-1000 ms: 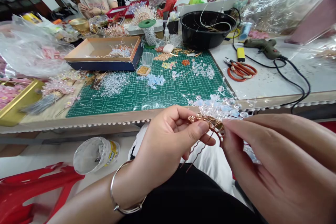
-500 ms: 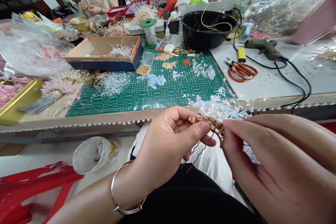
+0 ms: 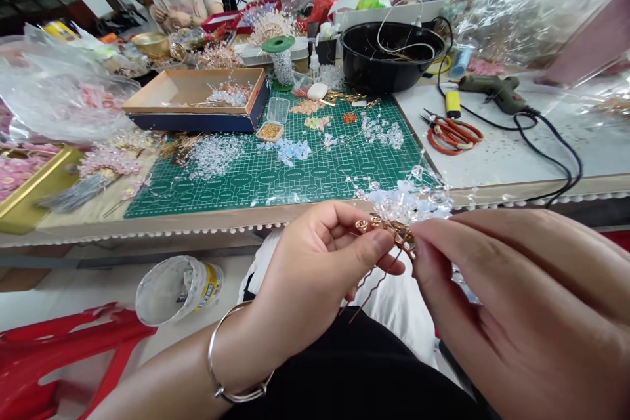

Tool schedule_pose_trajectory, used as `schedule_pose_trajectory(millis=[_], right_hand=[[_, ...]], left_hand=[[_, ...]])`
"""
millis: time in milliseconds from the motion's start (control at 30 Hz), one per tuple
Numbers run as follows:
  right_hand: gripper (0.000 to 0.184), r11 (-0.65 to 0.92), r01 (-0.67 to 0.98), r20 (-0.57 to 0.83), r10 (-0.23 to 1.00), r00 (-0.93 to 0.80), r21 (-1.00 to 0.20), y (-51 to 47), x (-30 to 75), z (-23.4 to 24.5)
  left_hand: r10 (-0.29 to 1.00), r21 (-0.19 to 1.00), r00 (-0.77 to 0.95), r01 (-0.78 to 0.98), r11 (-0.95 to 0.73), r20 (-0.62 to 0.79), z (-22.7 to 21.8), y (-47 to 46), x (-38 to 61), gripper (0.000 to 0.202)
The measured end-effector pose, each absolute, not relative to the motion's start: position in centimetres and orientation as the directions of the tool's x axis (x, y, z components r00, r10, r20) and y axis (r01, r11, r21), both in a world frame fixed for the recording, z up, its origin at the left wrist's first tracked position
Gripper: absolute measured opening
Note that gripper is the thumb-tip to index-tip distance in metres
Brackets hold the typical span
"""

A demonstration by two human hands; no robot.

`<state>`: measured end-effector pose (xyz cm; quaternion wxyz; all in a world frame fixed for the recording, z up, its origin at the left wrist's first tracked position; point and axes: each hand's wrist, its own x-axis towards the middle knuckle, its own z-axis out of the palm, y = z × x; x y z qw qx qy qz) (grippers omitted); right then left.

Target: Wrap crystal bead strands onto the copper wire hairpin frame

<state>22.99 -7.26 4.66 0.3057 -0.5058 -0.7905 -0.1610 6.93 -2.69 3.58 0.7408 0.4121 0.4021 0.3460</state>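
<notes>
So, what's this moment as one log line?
left hand: holds beaded ornament; right hand: pinches same ornament; green mat: blue petals on it

Polished metal is shown in the gold-coloured, wire-pronged ornament [image 3: 404,232], whose cluster of clear beads and pale-blue petals [image 3: 406,202] is marked by a glassy, translucent gloss. A smooth, bright metallic finish is displayed by the slim silver-coloured bangle [image 3: 210,351]. The green, grid-printed rectangular cutting mat [image 3: 236,190] is characterised by a mainly matt, plastic-looking surface. Smooth, shiny plastic is seen in the round black basin [image 3: 381,79] and the red openwork stool [image 3: 125,328]. Crinkled, reflective film is presented by the bulky clear plastic bag [image 3: 54,92]. The shallow navy-and-tan box [image 3: 191,123] is apparently made of smooth card. A dull, soft finish is exhibited by the black cloth [image 3: 344,367].
</notes>
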Motion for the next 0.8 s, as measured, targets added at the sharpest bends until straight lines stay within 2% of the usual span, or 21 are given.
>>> schedule_pose_trajectory(millis=[400,567,800], right_hand=[[0.007,0.454,0.891,0.606,0.718,-0.342,-0.035,-7.05,23.21,4.71],[0.016,0.47,0.882,0.616,0.705,-0.352,-0.033,-7.1,23.45,4.77],[0.011,0.462,0.886,0.624,0.703,-0.341,-0.035,-6.95,23.19,4.95]], left_hand=[[0.854,0.892,0.434,-0.204,0.403,-0.286,3.47,-2.63,6.81,0.017],[0.857,0.883,0.438,-0.239,0.403,-0.272,3.44,-2.8,6.88,0.016],[0.863,0.888,0.423,-0.232,0.397,-0.275,3.54,-2.97,7.03,0.017]])
